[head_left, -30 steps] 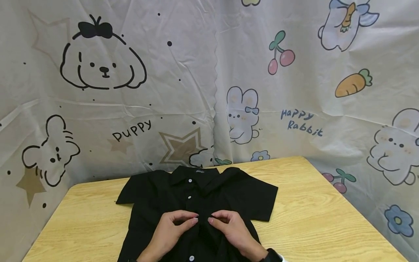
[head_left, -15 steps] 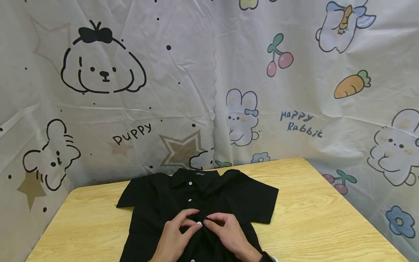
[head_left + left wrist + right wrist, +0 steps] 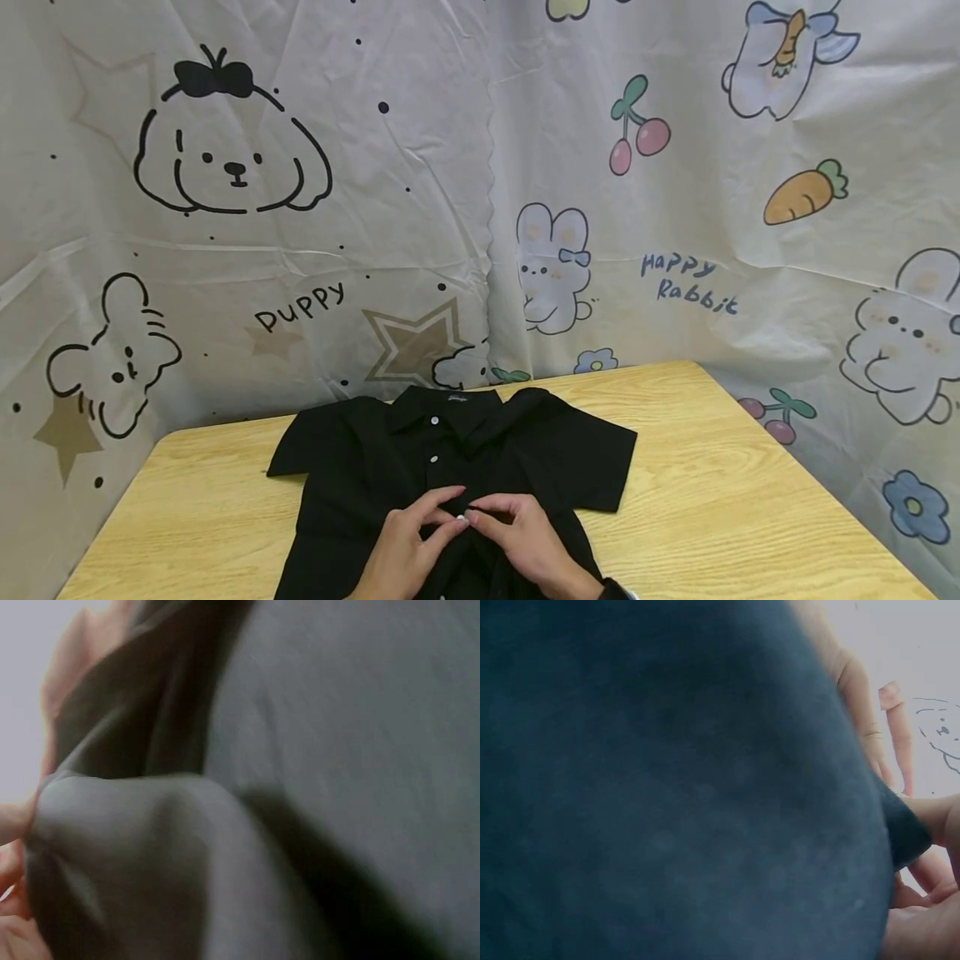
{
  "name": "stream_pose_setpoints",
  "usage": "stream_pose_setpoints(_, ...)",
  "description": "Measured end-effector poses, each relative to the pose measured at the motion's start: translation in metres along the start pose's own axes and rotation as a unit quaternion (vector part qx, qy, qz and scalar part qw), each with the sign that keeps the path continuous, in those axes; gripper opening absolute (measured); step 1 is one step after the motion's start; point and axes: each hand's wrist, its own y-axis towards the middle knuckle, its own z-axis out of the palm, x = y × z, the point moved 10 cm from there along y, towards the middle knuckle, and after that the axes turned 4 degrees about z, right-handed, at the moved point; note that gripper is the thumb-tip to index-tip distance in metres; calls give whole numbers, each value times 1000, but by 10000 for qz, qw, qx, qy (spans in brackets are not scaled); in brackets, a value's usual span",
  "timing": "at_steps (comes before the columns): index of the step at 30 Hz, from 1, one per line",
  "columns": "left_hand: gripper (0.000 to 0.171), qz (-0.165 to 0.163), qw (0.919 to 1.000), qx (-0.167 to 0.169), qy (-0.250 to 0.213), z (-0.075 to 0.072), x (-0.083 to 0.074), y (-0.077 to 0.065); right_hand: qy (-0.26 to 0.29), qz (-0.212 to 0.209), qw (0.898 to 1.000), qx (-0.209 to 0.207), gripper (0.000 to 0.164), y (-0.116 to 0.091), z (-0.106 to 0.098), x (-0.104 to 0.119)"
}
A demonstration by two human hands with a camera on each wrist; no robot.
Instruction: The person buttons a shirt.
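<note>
A black short-sleeved shirt (image 3: 337, 500) lies front up, its collar at the far side. Over its front placket, my left hand (image 3: 401, 546) pinches a white button (image 3: 461, 518) by thumb and a finger, the index finger stretched above it. My right hand (image 3: 528, 542) pinches the shirt's front edge right beside that button, the two hands' fingertips nearly touching. Fingers (image 3: 13, 821) grip a raised fold of cloth in the left wrist view. Dark cloth (image 3: 667, 787) fills most of the right wrist view, hiding much of both hands.
The shirt rests on a wooden table (image 3: 712, 500). Two more white buttons, an upper one (image 3: 434, 421) and a lower one (image 3: 433, 460), show below the collar. A printed curtain (image 3: 420, 208) hangs behind the table and along its sides.
Both hands have come together at the button; the right fingers have moved left to meet the left ones. The left index finger has lifted away from its thumb. The view has shifted slightly.
</note>
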Motion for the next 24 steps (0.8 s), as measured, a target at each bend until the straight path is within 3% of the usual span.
stream_pose_setpoints(2,31,-551,9971,159,-505,3,11,-1,30,17,10000,52,22,0,0,-1)
stream_pose_setpoints(5,28,-1256,9849,246,-1170,4,25,-2,44,-25,9999,156,22,-1,3,0)
stream_pose_setpoints(10,21,-1783,9690,294,-1683,5,37,-3,-543,-403,9977,92,20,-5,5,10)
stream_pose_setpoints(16,18,-1886,9657,420,-1734,7,40,-1,-1622,-922,9811,-509,18,-8,-1,23)
stream_pose_setpoints(24,15,-1612,9754,602,-1375,8,33,1,-2100,-1035,9689,-804,18,-10,-2,27)
